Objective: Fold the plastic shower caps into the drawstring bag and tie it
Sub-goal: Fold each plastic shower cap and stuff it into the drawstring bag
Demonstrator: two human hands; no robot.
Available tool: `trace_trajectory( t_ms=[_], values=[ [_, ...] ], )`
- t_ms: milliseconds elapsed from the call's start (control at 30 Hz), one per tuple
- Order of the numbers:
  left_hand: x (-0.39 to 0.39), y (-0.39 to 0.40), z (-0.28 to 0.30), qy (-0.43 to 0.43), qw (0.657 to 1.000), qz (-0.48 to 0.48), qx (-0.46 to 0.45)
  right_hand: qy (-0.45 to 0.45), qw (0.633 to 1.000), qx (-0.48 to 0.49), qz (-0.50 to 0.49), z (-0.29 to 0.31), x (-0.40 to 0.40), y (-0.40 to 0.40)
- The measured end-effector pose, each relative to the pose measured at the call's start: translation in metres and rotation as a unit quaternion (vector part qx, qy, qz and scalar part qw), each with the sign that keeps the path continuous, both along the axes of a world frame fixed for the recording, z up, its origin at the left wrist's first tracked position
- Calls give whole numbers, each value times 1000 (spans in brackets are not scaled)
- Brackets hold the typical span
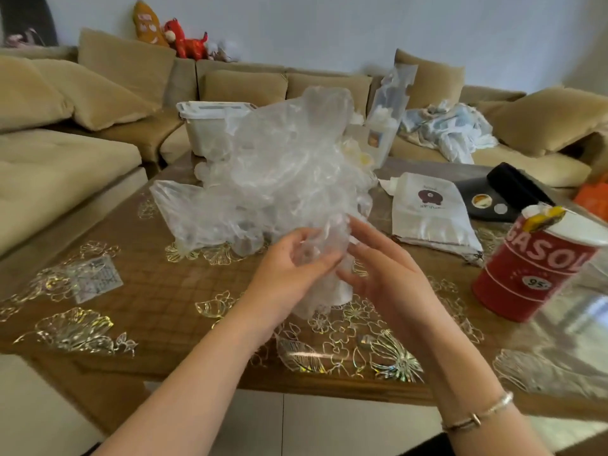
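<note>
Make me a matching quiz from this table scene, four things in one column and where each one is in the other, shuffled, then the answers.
Things:
1. shower caps
2. drawstring bag
3. red tin
4. white tub

Places:
A. far edge of the table, by the sofa
B. lying flat, right of the hands
C. standing at the right edge
D. bunched up in both hands

Pairs: 1-D, 2-B, 3-C, 4-A

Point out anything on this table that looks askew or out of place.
The red tin at the table's right side leans over, though the wide lens may exaggerate this. A yellow scrap pokes from its white lid. The drawstring bag lies flat.
</note>
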State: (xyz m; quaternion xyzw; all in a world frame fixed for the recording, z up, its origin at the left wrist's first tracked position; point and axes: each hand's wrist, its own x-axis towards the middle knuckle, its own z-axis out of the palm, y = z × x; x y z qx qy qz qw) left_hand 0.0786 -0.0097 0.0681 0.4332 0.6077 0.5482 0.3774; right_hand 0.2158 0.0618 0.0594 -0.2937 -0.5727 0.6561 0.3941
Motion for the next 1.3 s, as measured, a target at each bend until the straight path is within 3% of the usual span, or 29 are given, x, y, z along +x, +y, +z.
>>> trace_trajectory(
  t_ms=[100,200,267,400,500,567,633,733,800,967,1100,1233,1300],
  values=[
    [-9,11,-4,-108,993,45,-23,-27,995,32,-94,3,-2,7],
    [-13,15,-1,-207,977,32,-41,-159,985,46,-49,0,-8,9],
    [-17,18,-4,-193,979,40,-51,-151,988,3,-25,-3,-12,6],
    [-31,16,-22,-109,984,130,-53,-44,991,-70,-102,0,-9,6],
    [-42,11,-28,3,987,157,-35,-41,986,-81,-140,-4,-5,8],
    [-45,7,-31,33,987,153,-42,-57,983,-96,-144,-4,-4,8],
    [-50,3,-35,25,987,147,-66,-58,983,-134,-109,-1,-2,6],
    [-56,1,-39,22,986,119,-116,23,979,-201,-11,4,5,6],
    [-55,-2,-35,28,988,104,-113,8,983,-181,27,3,5,5],
    [-46,-7,-17,0,1000,20,-20,-11,988,-153,-8,-2,-3,7],
    [-38,-6,-21,19,994,-66,-82,52,983,-173,-27,-1,-14,9],
    [-33,2,-26,-16,996,-46,-78,101,975,-198,-1,0,-22,6],
    [-33,6,-26,-50,997,12,-51,137,968,-212,8,-1,-23,7]
  ],
)
